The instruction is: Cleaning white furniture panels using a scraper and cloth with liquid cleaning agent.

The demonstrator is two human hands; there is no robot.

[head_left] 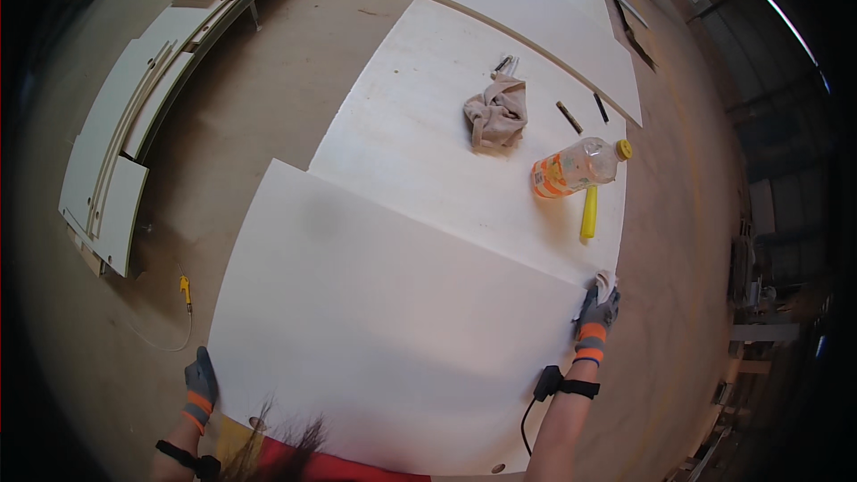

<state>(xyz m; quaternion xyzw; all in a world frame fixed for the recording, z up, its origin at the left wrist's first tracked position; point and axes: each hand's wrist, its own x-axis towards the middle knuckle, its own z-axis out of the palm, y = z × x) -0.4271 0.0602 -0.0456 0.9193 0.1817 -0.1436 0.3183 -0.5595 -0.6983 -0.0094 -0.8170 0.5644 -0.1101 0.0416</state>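
Note:
A large white panel [384, 303] lies in front of me, with round holes near its near edge. At its left edge is my left hand [202, 379], in a grey glove with an orange cuff; it closes on the panel's edge, its fingers partly hidden. My right hand [598, 311], gloved alike, is shut on a white rag [605, 284] at the panel's far right corner. Beyond the panel, on a white tabletop [402, 116], lie a crumpled beige cloth [497, 113], a clear bottle [580, 167] with a yellow cap, and a yellow-handled tool [589, 212].
Two dark marker-like sticks, one here [569, 117], lie near another white panel [536, 0] at the back. Stacked boards [134, 134] sit on a rack to the left. A yellow air gun [185, 290] with a thin hose is at lower left.

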